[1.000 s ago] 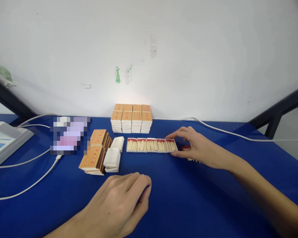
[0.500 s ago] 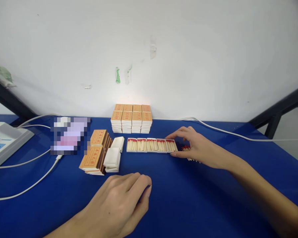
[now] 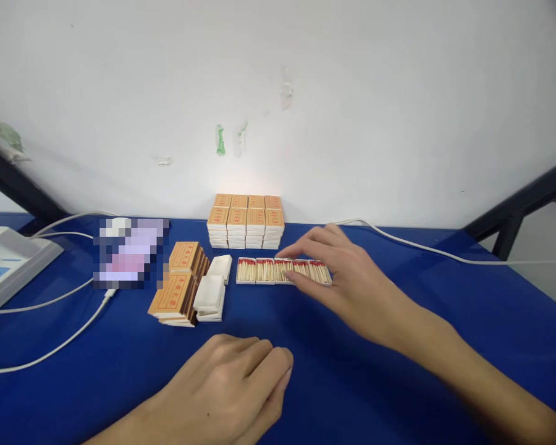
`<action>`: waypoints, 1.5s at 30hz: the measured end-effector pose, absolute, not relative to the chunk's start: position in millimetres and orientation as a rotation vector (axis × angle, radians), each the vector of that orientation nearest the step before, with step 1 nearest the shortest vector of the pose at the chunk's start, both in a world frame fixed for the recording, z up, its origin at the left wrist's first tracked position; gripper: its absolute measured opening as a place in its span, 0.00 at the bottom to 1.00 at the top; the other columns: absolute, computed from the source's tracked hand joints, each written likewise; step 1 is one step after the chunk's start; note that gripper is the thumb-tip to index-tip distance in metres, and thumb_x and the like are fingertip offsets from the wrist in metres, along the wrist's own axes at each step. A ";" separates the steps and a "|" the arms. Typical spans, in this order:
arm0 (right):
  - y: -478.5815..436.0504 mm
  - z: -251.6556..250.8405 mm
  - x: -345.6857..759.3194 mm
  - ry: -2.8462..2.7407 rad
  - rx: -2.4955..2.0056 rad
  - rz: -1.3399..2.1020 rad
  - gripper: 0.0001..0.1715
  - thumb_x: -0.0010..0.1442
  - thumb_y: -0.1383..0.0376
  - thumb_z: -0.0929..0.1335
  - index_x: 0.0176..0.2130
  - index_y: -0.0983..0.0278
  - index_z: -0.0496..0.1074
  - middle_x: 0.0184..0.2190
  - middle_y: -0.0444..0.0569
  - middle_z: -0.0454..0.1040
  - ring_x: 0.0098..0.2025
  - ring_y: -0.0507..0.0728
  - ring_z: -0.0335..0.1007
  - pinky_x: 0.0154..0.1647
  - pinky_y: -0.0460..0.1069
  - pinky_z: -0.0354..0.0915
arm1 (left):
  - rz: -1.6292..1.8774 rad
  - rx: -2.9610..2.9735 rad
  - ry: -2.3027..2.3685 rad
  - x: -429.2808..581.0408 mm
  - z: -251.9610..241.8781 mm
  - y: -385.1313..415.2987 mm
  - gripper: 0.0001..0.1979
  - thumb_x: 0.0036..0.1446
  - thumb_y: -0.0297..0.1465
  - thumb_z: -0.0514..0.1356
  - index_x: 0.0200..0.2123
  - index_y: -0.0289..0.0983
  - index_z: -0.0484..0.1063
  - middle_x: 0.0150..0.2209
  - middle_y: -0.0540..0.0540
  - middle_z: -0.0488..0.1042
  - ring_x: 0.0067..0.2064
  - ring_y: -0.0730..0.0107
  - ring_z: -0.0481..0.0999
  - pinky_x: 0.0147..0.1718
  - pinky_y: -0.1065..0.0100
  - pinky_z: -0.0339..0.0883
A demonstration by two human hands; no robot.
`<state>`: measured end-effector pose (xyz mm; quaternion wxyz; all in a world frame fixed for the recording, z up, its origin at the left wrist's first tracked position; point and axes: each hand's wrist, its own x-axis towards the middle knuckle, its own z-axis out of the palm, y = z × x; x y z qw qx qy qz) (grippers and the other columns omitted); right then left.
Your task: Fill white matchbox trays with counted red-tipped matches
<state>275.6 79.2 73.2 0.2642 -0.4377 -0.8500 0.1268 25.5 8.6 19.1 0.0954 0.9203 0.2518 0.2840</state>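
Note:
Several white trays of red-headed matches [image 3: 264,271] stand side by side in a row on the blue table. Over the row's right part is my right hand [image 3: 347,278], thumb and fingers apart, with the fingertips near the middle tray. My left hand [image 3: 236,386] rests in front, its fingers curled together; what is under them, if anything, is hidden. White empty trays [image 3: 209,293] are stacked left of the row. Beside these stand orange matchbox sleeves [image 3: 172,293]. Behind the row, orange-topped matchboxes [image 3: 245,219] form a neat block.
A phone [image 3: 136,247], blurred out, lies at the left with a white cable plugged in. A white power strip [image 3: 9,262] is at the left edge. Another white cable [image 3: 412,249] runs along the back right, near the wall [image 3: 375,111].
My right hand has moved left from the row's right end to above its middle, now covering the loose matches' place. My left hand has shifted slightly right and down.

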 end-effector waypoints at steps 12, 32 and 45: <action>108.5 50.6 194.2 -2.560 -0.925 0.278 0.13 0.76 0.70 0.73 0.58 0.66 0.81 0.51 0.57 0.80 0.57 0.66 0.70 0.61 0.60 0.70 | 0.828 2.771 0.748 22.8 12.0 7.0 0.10 0.78 0.23 0.52 0.49 0.38 0.72 0.31 0.54 0.73 0.26 0.66 0.74 0.25 0.60 0.69; 117.6 42.7 189.7 -2.508 -0.886 0.236 0.07 0.76 0.73 0.72 0.44 0.64 0.81 0.46 0.54 0.78 0.54 0.63 0.67 0.53 0.56 0.68 | 0.768 2.811 0.732 22.8 9.2 7.0 0.09 0.76 0.22 0.54 0.46 0.37 0.73 0.31 0.53 0.73 0.26 0.65 0.73 0.23 0.57 0.68; 118.1 48.8 192.1 -2.381 -0.962 0.221 0.11 0.76 0.73 0.71 0.40 0.61 0.79 0.44 0.52 0.78 0.51 0.63 0.68 0.52 0.56 0.67 | 0.769 2.823 0.726 21.3 9.0 7.8 0.09 0.76 0.22 0.54 0.46 0.37 0.73 0.30 0.53 0.73 0.26 0.65 0.73 0.23 0.57 0.68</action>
